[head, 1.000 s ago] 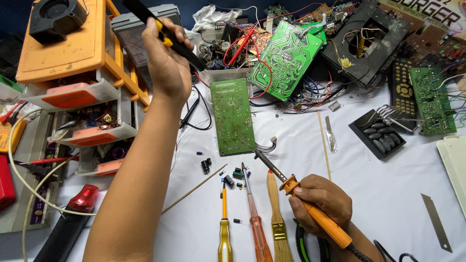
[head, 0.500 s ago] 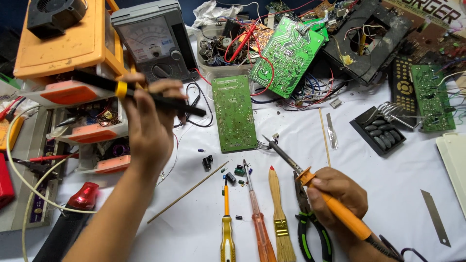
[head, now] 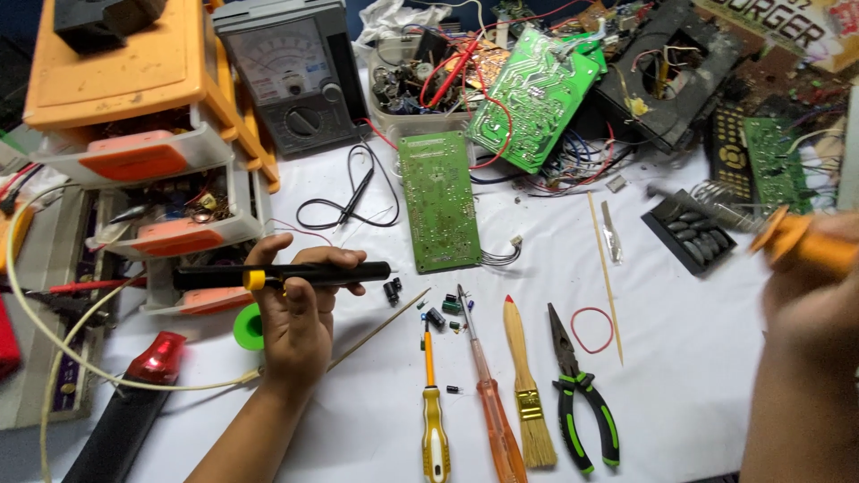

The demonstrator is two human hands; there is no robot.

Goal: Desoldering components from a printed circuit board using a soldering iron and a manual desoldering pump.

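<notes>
My left hand (head: pixel 300 309) grips a black pen-shaped tool with a yellow band (head: pixel 277 275), held level just above the white table in front of the drawer unit. Small loose black components (head: pixel 392 290) lie by its tip. My right hand (head: pixel 805 304) is at the right edge, blurred, closed around an orange-handled tool (head: pixel 796 243) whose tip points up-left toward a black keypad piece (head: pixel 689 234). A long green circuit board (head: pixel 438 201) lies flat between the hands, with neither hand touching it.
An analog multimeter (head: pixel 286 76) and orange drawer organiser (head: pixel 134 98) stand at the back left. Another green board (head: pixel 537 85) leans on wired parts. Two screwdrivers (head: pixel 434 420), a brush (head: pixel 528 394), pliers (head: pixel 582 402), a red rubber band (head: pixel 593 329) and a green spool (head: pixel 249 326) lie near the front.
My left hand brought the black tool down from above the organiser to table level. My right hand carried the orange-handled tool away from the table's middle to the right edge.
</notes>
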